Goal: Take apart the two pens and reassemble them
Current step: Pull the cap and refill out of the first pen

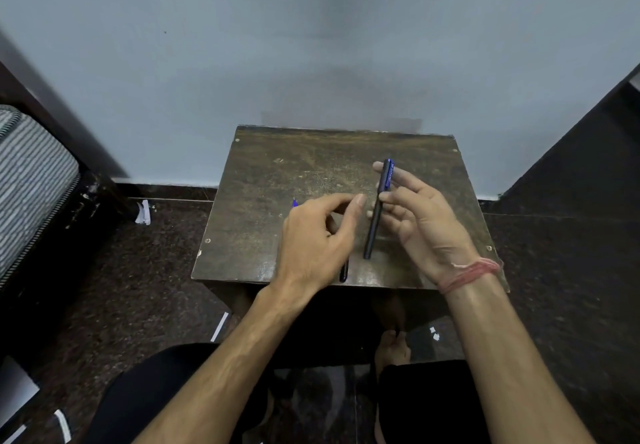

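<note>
No text can be read anywhere. The blue clip of the dark pen carries pale printed marks, but they are too small and blurred to make out.

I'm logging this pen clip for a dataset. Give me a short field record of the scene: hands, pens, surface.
right hand: holds dark pen between thumb and fingers, above the table
left hand: curled, over second pen; grip unclear
second pen: mostly hidden, dark end at near table edge
surface: small worn wooden table
right wrist: red thread band
</note>
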